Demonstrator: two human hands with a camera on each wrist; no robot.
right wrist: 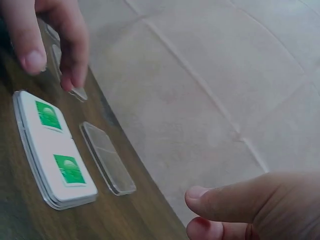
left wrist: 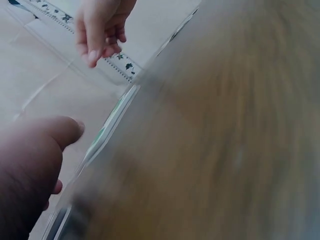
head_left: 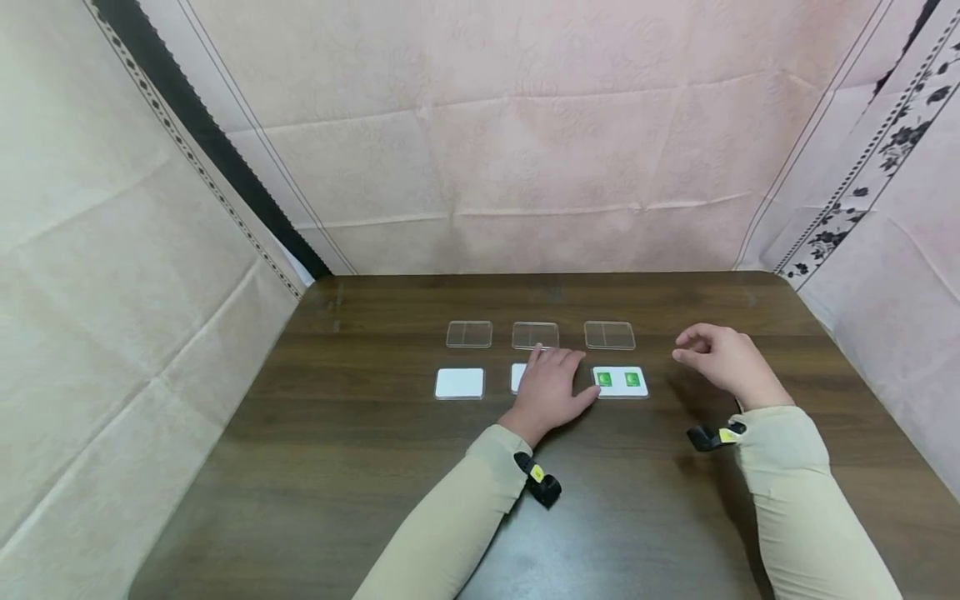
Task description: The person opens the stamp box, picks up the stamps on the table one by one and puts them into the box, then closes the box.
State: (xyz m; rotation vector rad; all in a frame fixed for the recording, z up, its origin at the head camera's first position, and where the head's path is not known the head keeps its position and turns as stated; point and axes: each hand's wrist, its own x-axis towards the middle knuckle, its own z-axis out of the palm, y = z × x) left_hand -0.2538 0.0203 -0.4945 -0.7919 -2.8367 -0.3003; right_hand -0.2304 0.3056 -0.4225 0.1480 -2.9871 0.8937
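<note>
My left hand (head_left: 547,390) reaches over the middle white-filled clear case (head_left: 517,377), hiding most of it. Its fingers are spread and fairly straight, and the thumb points at the near left corner of the right-hand case (head_left: 618,392). That case is white inside, with two green square stickers (right wrist: 69,169) on the white. Off to its right, my right hand (head_left: 731,367) hovers above the table with fingers loosely bent and nothing in them. On the left lies a plain white-filled case (head_left: 460,383), apart from both hands.
Behind the white cases lie three clear plastic lids in a row: a left lid (head_left: 470,334), a middle lid (head_left: 536,335) by my left fingertips, and a right lid (head_left: 610,335). The brown wooden table (head_left: 360,467) ends at a pale hanging cloth (head_left: 525,167).
</note>
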